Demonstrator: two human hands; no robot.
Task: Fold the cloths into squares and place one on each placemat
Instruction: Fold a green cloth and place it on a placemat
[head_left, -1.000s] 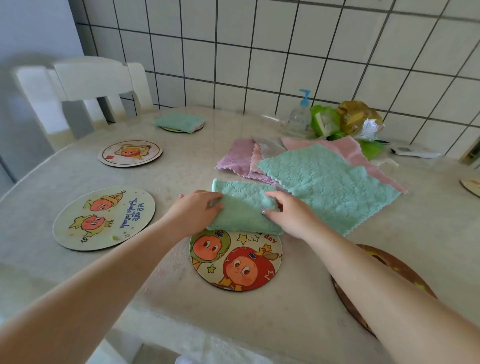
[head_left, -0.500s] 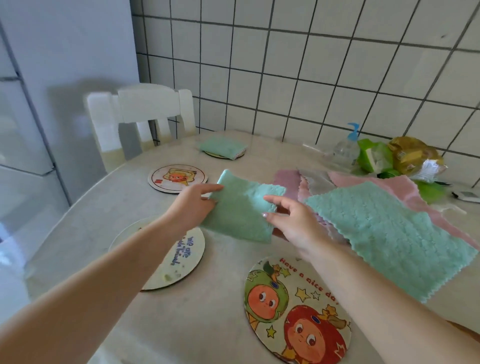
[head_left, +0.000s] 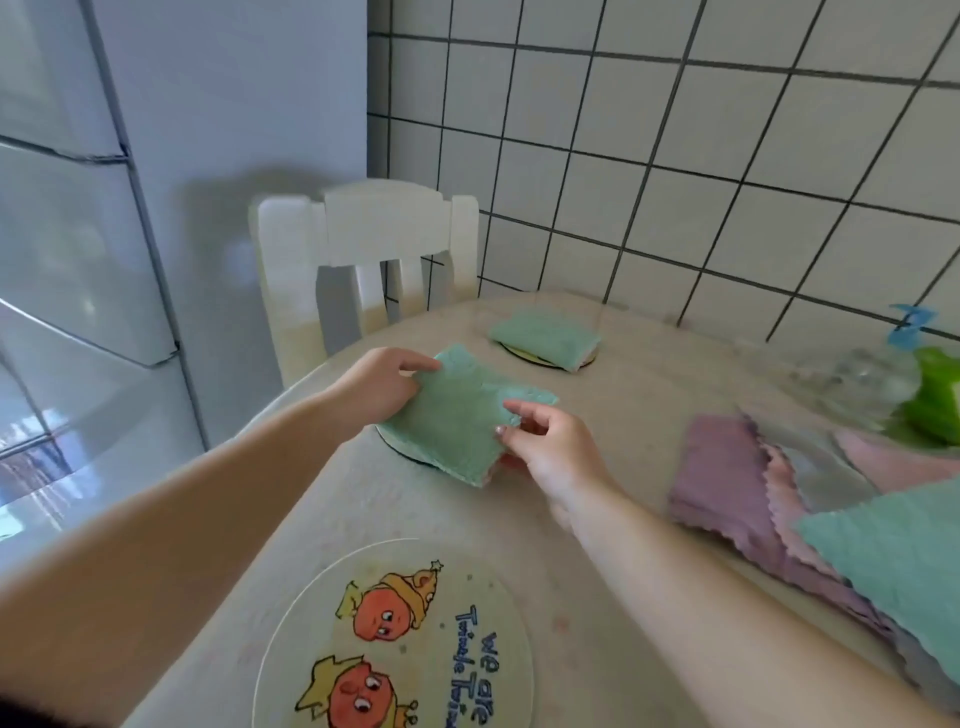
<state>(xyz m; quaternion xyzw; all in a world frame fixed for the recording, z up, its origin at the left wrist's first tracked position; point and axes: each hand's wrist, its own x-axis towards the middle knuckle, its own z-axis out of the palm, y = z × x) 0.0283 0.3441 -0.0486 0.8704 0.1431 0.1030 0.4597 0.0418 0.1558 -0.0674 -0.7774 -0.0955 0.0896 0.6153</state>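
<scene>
A folded green cloth (head_left: 452, 421) lies on a round placemat (head_left: 388, 442), hiding all but the mat's left rim. My left hand (head_left: 382, 387) grips the cloth's far left corner. My right hand (head_left: 556, 452) pinches its right edge. Farther back, another folded green cloth (head_left: 545, 335) rests on a second placemat (head_left: 524, 355). A bare cartoon placemat (head_left: 395, 639) sits close to me. To the right is a pile of unfolded cloths: purple (head_left: 727, 483), pink (head_left: 883, 460) and green (head_left: 893, 561).
A white chair (head_left: 363, 228) stands at the table's far left edge, with a fridge (head_left: 78, 234) beyond it. A clear pump bottle (head_left: 872, 374) and a green bag (head_left: 935, 400) sit by the tiled wall at the right.
Both hands have carried the folded green cloth left and away from me, from the front placemat to the middle-left one. My view has swung left.
</scene>
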